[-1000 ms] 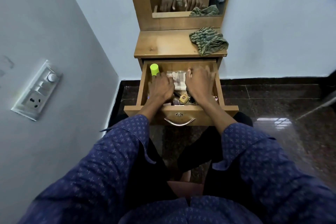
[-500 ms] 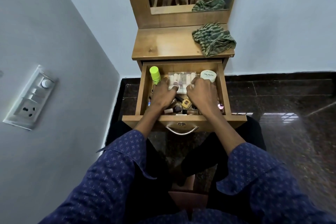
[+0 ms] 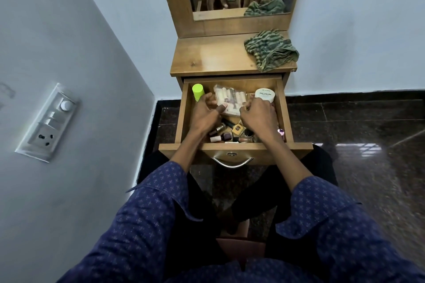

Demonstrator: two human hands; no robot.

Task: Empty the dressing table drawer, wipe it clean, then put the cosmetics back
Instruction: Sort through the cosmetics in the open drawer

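- The wooden dressing-table drawer [image 3: 232, 148] is pulled fully out toward the person, probably so both hands can reach everything in it; none of the cosmetics has left it yet.
- A crumpled green striped cloth [image 3: 271, 50] waits on the tabletop's right side, likely kept ready for the wiping.
- The left hand [image 3: 205, 114] curls over the left edge of a clear packet of pale tubes [image 3: 231, 100]; the right hand [image 3: 258, 116] curls at its right edge, beside a white round tub [image 3: 265, 95].
- Whether either hand truly grips the packet, I cannot tell: the fingertips are hidden.
- A lime-green capped bottle [image 3: 198, 92] stands at the rear left; small nail-polish bottles [image 3: 226, 134] are partly covered by the wrists.
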